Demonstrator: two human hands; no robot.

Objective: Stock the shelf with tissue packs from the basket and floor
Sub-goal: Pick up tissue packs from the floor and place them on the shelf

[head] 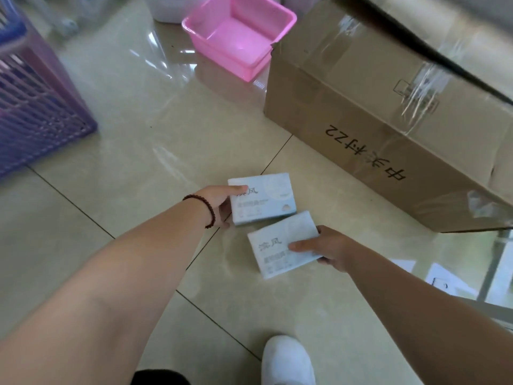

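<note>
Two pale blue tissue packs with printed lettering are low over the tiled floor in the middle of the head view. My left hand point(222, 202), with a dark bead bracelet on the wrist, grips the left edge of the farther tissue pack point(263, 200). My right hand point(327, 250) holds the nearer tissue pack point(280, 245) by its right side, thumb on top. The two packs nearly touch at one corner. The pink basket point(238, 34) stands at the back, with nothing visible inside it. No shelf is in sight.
A large taped cardboard box point(388, 107) lies to the right, close behind the packs. A purple slatted crate point(36, 107) stands at the left. My white shoe point(287, 359) is at the bottom. Papers point(441, 276) and a metal leg point(497, 262) sit at the right edge.
</note>
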